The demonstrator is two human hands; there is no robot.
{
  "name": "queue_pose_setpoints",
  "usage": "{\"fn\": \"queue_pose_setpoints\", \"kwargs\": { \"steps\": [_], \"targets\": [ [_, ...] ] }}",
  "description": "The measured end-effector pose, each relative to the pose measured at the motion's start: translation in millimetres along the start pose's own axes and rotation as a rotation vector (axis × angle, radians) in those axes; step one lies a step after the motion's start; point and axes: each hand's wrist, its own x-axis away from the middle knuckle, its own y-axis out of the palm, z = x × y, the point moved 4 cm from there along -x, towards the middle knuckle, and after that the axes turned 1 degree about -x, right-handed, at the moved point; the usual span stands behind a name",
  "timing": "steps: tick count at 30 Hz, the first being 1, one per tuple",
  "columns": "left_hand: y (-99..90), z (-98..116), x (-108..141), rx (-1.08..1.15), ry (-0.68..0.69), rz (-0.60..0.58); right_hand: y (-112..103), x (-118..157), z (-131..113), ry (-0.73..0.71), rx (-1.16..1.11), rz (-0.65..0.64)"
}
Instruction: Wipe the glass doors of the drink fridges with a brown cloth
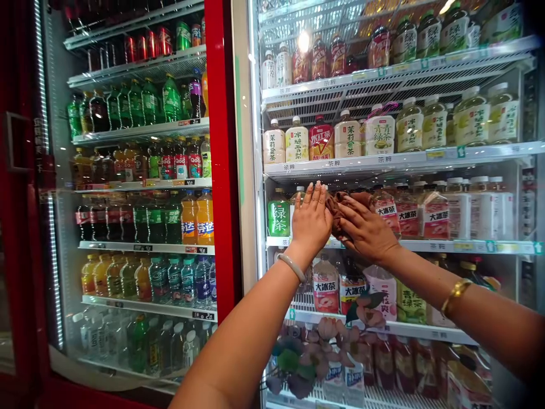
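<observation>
Both arms reach forward to the glass door of the right-hand drinks cooler. My left hand (313,221), below which a pale bangle circles the wrist, lies flat on the glass with its fingers pointing up. Beside it, my right hand (366,230) presses a crumpled brown cloth (336,213) against the glass. The cloth bunches between the two hands and shows above the right fingers. A gold bracelet (455,296) is on the right wrist. Behind the glass, bottles such as a green tea bottle (279,217) stand on the shelf at hand height.
A red door frame (225,170) separates this cooler from a left one holding cans and bottles (171,99). A dark handle (17,142) is at the far left. Leaf and flower shapes (298,363) show low on the right glass.
</observation>
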Motion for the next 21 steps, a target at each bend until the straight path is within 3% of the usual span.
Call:
{"fn": "queue_pose_setpoints", "kwargs": {
  "steps": [2, 4, 7, 10, 13, 15, 18, 21],
  "targets": [
    [0.0, -2, 0, 0.0, 0.009, 0.005, -2, -12, 12, -0.065, -0.043, -0.02],
    [0.4, -3, 0, -0.005, 0.016, 0.004, -7, -18, 29, -0.036, -0.054, 0.003],
    [2.1, -3, 1, -0.016, 0.02, -0.011, -13, -7, 43, 0.176, -0.009, 0.108],
    [2.9, -3, 1, -0.023, 0.025, -0.01, -11, 13, 26, 0.359, 0.033, 0.171],
    [1.9, -4, 1, -0.031, 0.035, -0.001, -4, 6, 0, 0.23, -0.009, 0.081],
    [0.7, -7, 2, -0.032, 0.05, 0.009, -3, -15, 0, 0.085, -0.053, 0.001],
    [0.0, -11, 5, -0.03, 0.08, 0.024, -12, -42, 31, 0.088, -0.067, 0.019],
    [1.2, -15, 8, -0.027, 0.089, 0.031, -19, -34, 55, 0.297, -0.02, 0.172]
  ]
}}
